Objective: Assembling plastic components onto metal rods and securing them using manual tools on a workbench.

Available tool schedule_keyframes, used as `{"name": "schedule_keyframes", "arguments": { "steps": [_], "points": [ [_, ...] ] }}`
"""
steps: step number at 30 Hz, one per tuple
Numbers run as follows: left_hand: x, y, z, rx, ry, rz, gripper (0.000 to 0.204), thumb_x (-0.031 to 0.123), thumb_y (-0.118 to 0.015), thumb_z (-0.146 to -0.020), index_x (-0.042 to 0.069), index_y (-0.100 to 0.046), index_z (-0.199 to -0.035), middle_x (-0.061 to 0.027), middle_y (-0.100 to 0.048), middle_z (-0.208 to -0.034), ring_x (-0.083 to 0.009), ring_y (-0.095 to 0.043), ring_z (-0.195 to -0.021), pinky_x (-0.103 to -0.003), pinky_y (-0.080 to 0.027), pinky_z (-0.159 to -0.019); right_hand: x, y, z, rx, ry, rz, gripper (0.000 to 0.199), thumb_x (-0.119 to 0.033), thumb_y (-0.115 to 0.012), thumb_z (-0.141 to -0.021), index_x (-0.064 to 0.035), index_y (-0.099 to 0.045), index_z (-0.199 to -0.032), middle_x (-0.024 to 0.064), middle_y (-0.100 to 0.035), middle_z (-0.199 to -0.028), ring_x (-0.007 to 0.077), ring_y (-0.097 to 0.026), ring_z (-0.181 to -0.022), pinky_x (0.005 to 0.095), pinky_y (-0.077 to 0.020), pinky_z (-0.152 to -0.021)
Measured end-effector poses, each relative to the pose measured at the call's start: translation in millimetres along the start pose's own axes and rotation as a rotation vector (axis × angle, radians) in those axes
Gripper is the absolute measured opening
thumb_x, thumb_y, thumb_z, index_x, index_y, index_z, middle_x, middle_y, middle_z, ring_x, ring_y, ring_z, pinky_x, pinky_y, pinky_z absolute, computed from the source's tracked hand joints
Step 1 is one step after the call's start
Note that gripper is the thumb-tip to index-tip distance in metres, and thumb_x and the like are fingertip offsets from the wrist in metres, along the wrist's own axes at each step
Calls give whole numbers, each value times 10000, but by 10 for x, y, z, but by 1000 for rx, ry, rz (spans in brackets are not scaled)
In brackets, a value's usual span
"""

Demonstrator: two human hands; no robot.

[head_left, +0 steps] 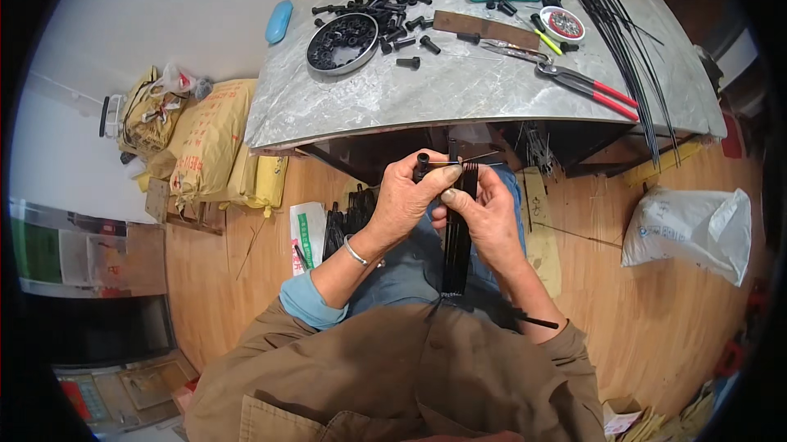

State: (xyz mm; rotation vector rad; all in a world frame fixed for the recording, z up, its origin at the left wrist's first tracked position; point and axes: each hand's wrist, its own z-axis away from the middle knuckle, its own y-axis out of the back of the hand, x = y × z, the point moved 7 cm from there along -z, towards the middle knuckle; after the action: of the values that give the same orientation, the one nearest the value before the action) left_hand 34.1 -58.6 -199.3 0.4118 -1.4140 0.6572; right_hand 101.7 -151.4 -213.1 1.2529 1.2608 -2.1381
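The left hand [402,200] pinches a short black flared tube [421,166] near the tips of long, thin black rods [457,257]. Bundled over the lap, the rods are grasped by the right hand [489,221]. On the far grey marbled table [361,106], red-handled metal pincers [611,105] lie right, a round metal dish [334,72] left.

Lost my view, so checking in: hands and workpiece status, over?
Left hand closed, black plug in grip. Right hand closed on black rods. Pincers on table, apart from both hands.
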Motion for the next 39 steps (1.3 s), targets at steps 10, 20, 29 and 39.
{"name": "schedule_keyframes", "arguments": {
  "steps": [10,20,29,39],
  "points": [
    [322,221,-488,-79,14,682,419,318,-487,-979,-43,-535,-1186,-59,-580,-893,-158,-576,-865,-297,-477,-770,22,-77,-10,-21,38,21,284,-56,-628,-864,-32,-501,-1117,33,-570,-786,110,-571,-623,247,-521,-522],
    [238,-90,-529,-386,144,335,369,349,-620,-900,42,-598,-1103,-51,-605,-915,-139,-586,-830,-291,-492,-783,-16,-137,34,9,80,69,204,-69,-610,-869,-28,-503,-1038,44,-558,-760,123,-556,-588,253,-496,-502],
    [206,-35,-513,-371,165,519,354,354,-541,-948,21,-565,-1066,-106,-632,-948,-191,-598,-882,-329,-493,-821,0,-168,32,21,47,75,176,-61,-619,-863,-35,-512,-1001,44,-558,-757,128,-560,-588,257,-499,-494],
    [210,-100,-460,-409,79,249,346,292,-543,-957,7,-558,-1152,-36,-607,-925,-112,-568,-896,-254,-465,-834,8,-96,16,33,71,94,189,-62,-618,-866,-30,-525,-1027,43,-562,-774,124,-562,-601,255,-496,-491]
  ]
}}
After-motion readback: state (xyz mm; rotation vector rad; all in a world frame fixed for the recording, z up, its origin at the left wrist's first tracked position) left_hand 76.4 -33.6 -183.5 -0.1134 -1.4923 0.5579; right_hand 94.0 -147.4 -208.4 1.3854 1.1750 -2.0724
